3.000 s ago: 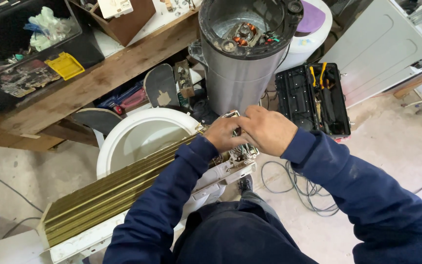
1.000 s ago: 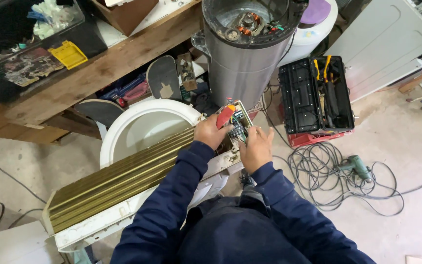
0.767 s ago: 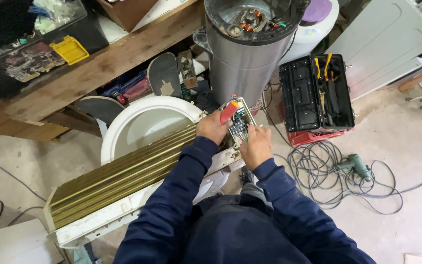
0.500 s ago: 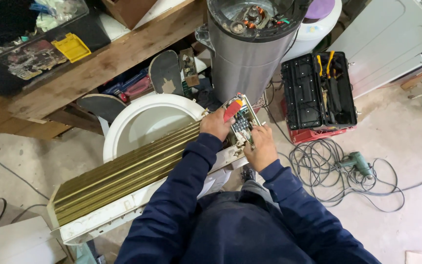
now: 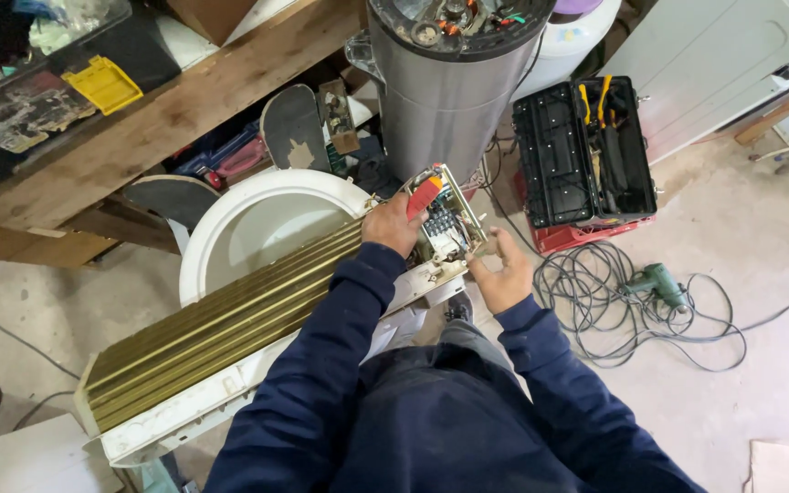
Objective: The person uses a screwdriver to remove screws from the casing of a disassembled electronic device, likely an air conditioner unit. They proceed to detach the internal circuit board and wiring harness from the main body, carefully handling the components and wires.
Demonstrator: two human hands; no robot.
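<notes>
- Wooden workbench [image 5: 166,119] runs across the ten o'clock corner, with a yellow case [image 5: 102,84] lying on it.
- Gold-finned air-conditioner unit [image 5: 221,324] slants from eight o'clock up toward the centre, in front of a white round tub [image 5: 257,224].
- The left hand [image 5: 393,224] sits at the unit's upper end, fingers curled and gripping the near edge of the control box [image 5: 445,228], beside its red part [image 5: 424,194].
- The control box stands at the centre, just below the grey steel cylinder [image 5: 449,91] at twelve o'clock.
- The right hand [image 5: 502,274], at its four o'clock side, is half open, fingertips pinching the box's lower right corner.
- A black toolbox [image 5: 586,151] lies open at two o'clock.
- A green drill [image 5: 657,281] rests among coiled cable [image 5: 595,301] at three o'clock.
</notes>
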